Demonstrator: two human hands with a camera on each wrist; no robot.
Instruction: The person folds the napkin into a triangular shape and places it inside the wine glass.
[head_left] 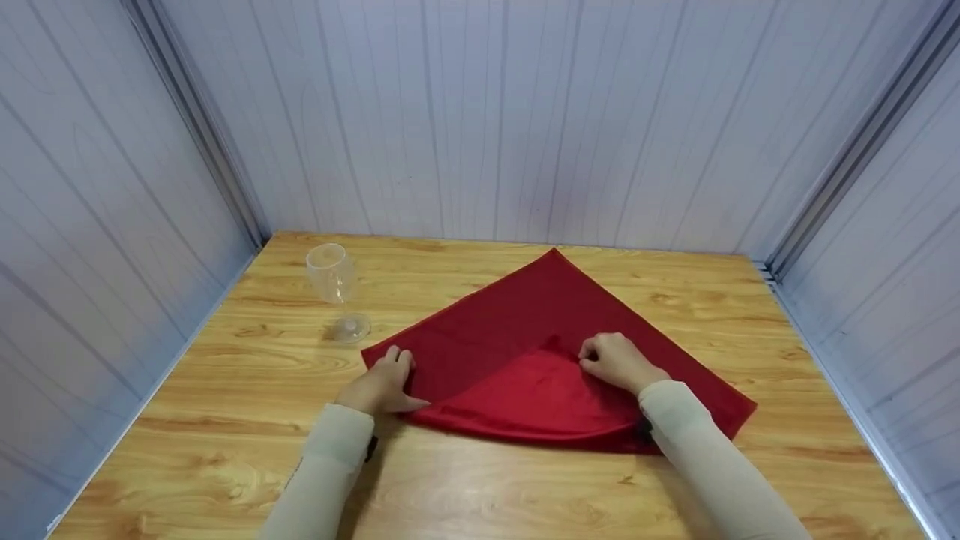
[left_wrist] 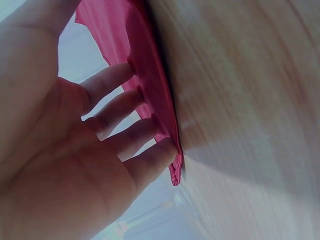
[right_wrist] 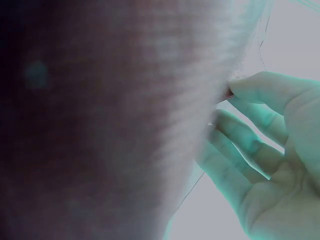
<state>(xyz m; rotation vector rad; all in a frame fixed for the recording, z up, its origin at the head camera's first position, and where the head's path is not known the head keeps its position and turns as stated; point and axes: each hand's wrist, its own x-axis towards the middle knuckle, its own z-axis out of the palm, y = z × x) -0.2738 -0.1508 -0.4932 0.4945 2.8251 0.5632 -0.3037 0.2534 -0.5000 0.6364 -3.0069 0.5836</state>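
Red cloth [head_left: 525, 315] lies on the wooden table [head_left: 210, 435], set cornerwise like a diamond, right of centre. Far corner points at the back wall [head_left: 480, 120] and sits near the table's far edge; right corner lies past the right forearm. Near part is turned up and over towards the middle, showing a brighter, shinier red face; the rest is darker red. The near fold bows in a loose curve along the tabletop.

Left hand [head_left: 379, 384] is at the cloth's left corner. Fingers spread and fairly straight, tips resting on the cloth, no grip round it; the thumb reaches out along the near fold. Left wrist view shows four fingertips on the cloth close to its edge.

Right hand [head_left: 619, 364] is over the middle of the cloth, thumb and index finger pinched together on a bit of the turned-up part. Right wrist view has the other fingers loosely bent; the raised cloth fills most of that view, blurred and dark.

Clear wine glass [head_left: 332, 281] stands upright on the table, left of the cloth and beyond the left hand, touching neither. Light sleeves: left sleeve [head_left: 319, 465], right sleeve [head_left: 720, 469]. Panelled side walls flank the table.
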